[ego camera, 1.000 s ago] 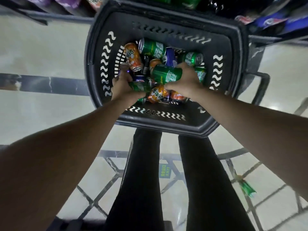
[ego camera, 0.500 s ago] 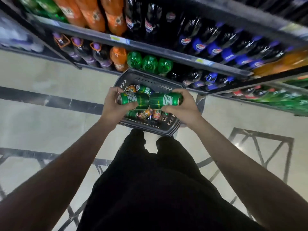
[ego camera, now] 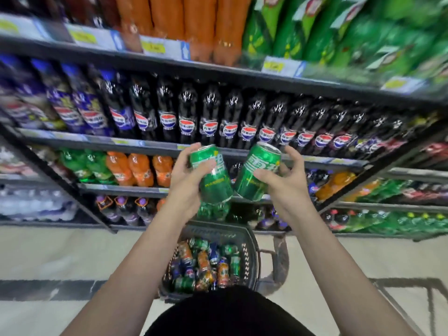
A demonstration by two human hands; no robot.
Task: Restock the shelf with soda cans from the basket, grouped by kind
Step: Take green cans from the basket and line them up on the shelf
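At frame centre, the left hand (ego camera: pixel 185 184) grips one green can (ego camera: pixel 213 177) and the right hand (ego camera: pixel 287 183) grips another (ego camera: pixel 257 174), bottoms nearly touching. The basket (ego camera: pixel 251 253) sits low centre, holding mixed cans, before the shelf (ego camera: pixel 135 143)

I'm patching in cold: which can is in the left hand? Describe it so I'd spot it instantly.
Start at the long row of dark cola bottles across the middle shelf; just below it, two green cans are held up side by side above the basket. The left hand grips the green can on the left. Its top tilts left, while the green can on the right tilts right in the right hand.
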